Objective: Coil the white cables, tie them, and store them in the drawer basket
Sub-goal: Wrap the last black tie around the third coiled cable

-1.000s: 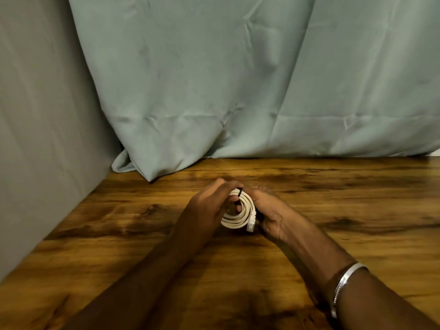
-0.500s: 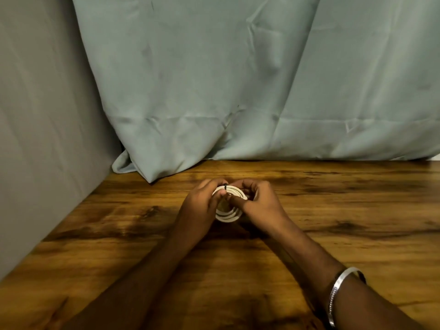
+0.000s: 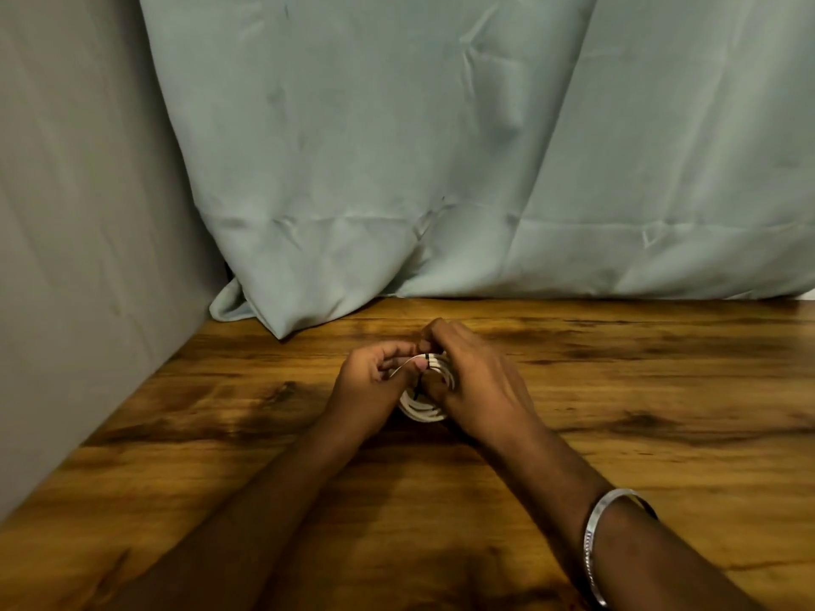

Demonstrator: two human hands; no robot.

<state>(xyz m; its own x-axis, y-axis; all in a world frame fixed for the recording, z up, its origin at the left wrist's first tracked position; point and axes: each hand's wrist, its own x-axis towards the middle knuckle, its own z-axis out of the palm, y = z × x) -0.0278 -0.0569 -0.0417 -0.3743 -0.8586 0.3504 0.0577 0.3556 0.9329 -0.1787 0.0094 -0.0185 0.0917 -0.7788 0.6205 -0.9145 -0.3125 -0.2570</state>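
A wooden table [image 3: 617, 434] — dark-grained — with a pale green curtain's [image 3: 273, 315] hem resting on its far edge.

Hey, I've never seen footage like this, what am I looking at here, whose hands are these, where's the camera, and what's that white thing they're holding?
There is no machine here, only a person working with two bare hands. The single picture comes from a wide-angle camera worn on the person's head, looking forward and down, so the arms reach in from the bottom edge.

The surface is a brown wooden table with dark grain. Behind it hangs a pale green curtain, and a grey wall stands on the left.

Both hands meet over a small coil of white cable. The right hand, with a silver bangle on its wrist, grips the coil. The left hand pinches a thin white strand beside a thin black tie round the coil. No drawer basket is in view.
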